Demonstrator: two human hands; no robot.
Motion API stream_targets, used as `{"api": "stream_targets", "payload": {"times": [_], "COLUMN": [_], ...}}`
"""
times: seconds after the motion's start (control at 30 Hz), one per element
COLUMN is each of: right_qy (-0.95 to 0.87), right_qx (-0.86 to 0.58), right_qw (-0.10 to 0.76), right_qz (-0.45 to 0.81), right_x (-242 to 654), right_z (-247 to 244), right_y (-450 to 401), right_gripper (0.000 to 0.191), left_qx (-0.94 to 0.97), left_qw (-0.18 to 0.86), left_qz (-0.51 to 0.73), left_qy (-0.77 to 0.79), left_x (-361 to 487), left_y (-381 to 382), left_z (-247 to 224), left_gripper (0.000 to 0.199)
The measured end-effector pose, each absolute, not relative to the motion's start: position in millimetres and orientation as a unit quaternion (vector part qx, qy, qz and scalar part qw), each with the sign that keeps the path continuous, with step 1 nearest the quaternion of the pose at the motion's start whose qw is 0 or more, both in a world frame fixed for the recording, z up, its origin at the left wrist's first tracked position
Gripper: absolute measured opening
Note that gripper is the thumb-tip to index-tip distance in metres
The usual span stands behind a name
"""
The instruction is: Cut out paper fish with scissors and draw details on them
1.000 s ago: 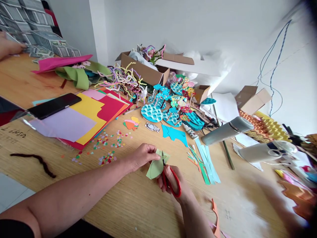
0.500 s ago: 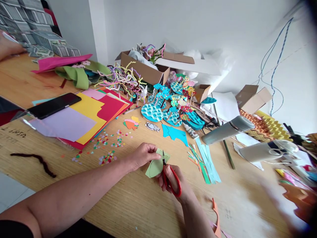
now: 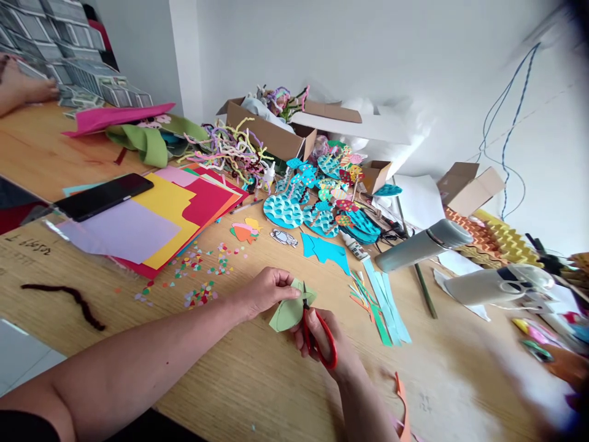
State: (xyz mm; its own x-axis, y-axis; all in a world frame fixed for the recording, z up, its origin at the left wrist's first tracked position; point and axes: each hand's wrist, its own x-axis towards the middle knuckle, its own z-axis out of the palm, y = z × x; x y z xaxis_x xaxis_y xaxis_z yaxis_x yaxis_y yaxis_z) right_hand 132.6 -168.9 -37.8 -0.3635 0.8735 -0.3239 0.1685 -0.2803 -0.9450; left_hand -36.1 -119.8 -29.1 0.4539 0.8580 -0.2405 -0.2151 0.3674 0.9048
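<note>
Between the thumb and fingers of my left hand [image 3: 271, 290] is a small piece of light green paper [image 3: 286, 314] with a drawn outline on it. My right hand [image 3: 329, 341] grips red-handled scissors [image 3: 330, 348], thumb and fingers through the loops. The dark blades point away from me and lie at the paper's upper right part, close to my left fingertips. Whether the blades are fully closed is hard to make out. Beyond my hands lie a blue paper offcut [image 3: 324, 252], a small penguin-like cutout [image 3: 283, 237] and orange and yellow fish-shaped cutouts [image 3: 245, 231].
Coloured paper sheets [image 3: 124, 227] lie at left under a black phone [image 3: 108, 196]. Paper confetti [image 3: 200, 293] is scattered nearby. Paper strips [image 3: 386, 301], a grey flask [image 3: 423, 244] and a white bottle [image 3: 499, 283] are at right. Another person's hand [image 3: 27, 86] is far left.
The view has shifted very slightly. My hands, the scissors and the green paper keep nearly the same position. The other person's hand at far left has moved a little to the right.
</note>
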Motion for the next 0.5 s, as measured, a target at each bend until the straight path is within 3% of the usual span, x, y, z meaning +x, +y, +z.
{"api": "stream_targets", "payload": {"times": [0.5], "right_qy": [-0.534], "right_qx": [-0.498], "right_qw": [0.271], "right_qz": [0.627], "right_x": [130.5], "right_z": [-34.6], "right_y": [-169.0], "right_gripper": [0.059], "left_qx": [0.448], "left_qw": [0.715], "left_qz": [0.37], "left_qy": [0.389], "left_x": [-35.1], "left_y": [-118.5], "left_z": [-33.6], "left_gripper": [0.024]}}
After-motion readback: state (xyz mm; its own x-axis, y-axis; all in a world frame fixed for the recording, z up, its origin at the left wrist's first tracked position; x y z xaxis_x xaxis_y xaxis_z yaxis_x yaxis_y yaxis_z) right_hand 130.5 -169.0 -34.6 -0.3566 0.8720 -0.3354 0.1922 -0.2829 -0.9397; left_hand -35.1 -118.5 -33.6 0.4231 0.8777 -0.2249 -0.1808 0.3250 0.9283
